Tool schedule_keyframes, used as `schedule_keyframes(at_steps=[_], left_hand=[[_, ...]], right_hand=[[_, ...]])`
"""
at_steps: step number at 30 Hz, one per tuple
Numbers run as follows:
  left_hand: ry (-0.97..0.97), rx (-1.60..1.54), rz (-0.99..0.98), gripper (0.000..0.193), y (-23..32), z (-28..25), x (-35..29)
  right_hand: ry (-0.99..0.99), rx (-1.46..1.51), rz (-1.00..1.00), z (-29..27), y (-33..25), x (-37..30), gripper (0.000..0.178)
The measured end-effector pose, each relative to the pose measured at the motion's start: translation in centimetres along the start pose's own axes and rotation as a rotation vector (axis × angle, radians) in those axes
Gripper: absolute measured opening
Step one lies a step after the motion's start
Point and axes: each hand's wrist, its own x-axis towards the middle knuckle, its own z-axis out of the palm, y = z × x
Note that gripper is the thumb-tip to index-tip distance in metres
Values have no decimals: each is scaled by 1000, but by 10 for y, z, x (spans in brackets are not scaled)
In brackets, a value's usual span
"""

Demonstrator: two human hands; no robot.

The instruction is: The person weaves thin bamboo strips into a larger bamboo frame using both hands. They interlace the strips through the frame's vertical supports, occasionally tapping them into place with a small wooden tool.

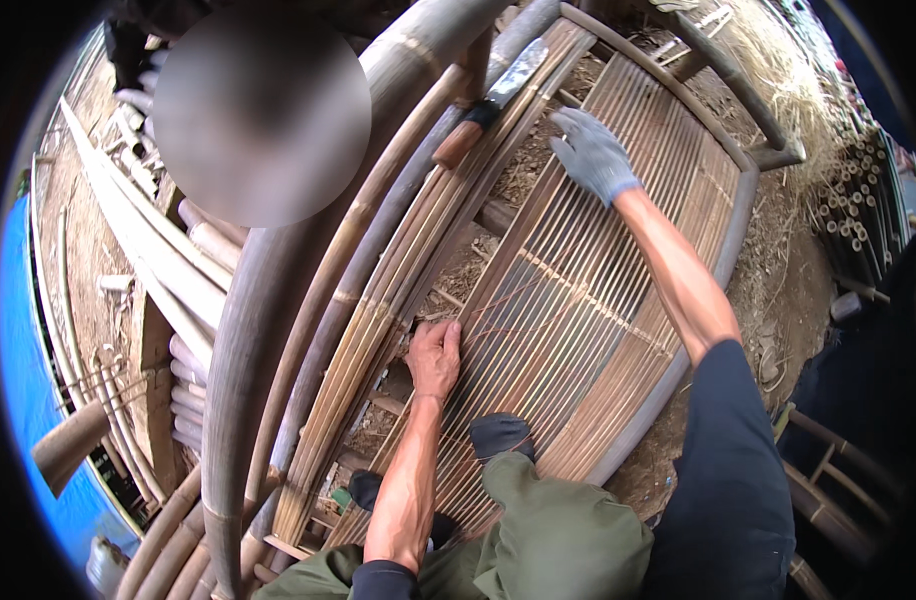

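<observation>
My bare left hand (435, 358) is closed at the left edge of a bamboo slat panel (618, 395), its fingertips hidden. Beside it, a thin reddish cord (508, 329) runs loosely over the slats. Farther up, my right hand (593, 155), in a grey glove, is above the panel's far left edge with fingers stretched out and nothing seen in them. A gap separates the panel from a bundle of long bamboo strips (378, 290). On those strips, near the frame rail, lies a large knife (460, 143) with a wooden handle, its blade pointing away.
A thick curved bamboo pole (253, 340) rises on the left, close to the camera. Bamboo rails (703, 270) frame the panel. Split bamboo lengths (153, 235) and a blue tarp (28, 390) are farther left. Cut bamboo tubes (858, 205) are stacked at the right. Another person, blurred, is at upper left.
</observation>
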Motion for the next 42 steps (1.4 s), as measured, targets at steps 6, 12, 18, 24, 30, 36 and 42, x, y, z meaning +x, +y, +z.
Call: schedule_keyframes(at_steps=[6, 12, 18, 24, 30, 36, 42], left_hand=[[-63, -23, -17, 28, 11, -15, 10], [151, 111, 336, 41, 42, -2, -2], [-31, 202, 532, 43, 58, -2, 10], [306, 46, 98, 17, 36, -8, 17], [-95, -294, -289, 23, -19, 5, 33], [-229, -237, -345, 37, -8, 7, 56], [34, -332, -289, 28, 19, 7, 31]], right_hand=[[-238, 3, -483, -30, -95, -103, 24], [-496, -109, -427, -5, -142, -132, 26], [-833, 154, -115, -38, -177, -130, 22], [-654, 547, -160, -121, -115, -99, 30], [-332, -505, -177, -48, -128, -30, 24], [-1029, -106, -341, 52, -208, -48, 22], [-956, 27, -341, 47, -174, -48, 32]])
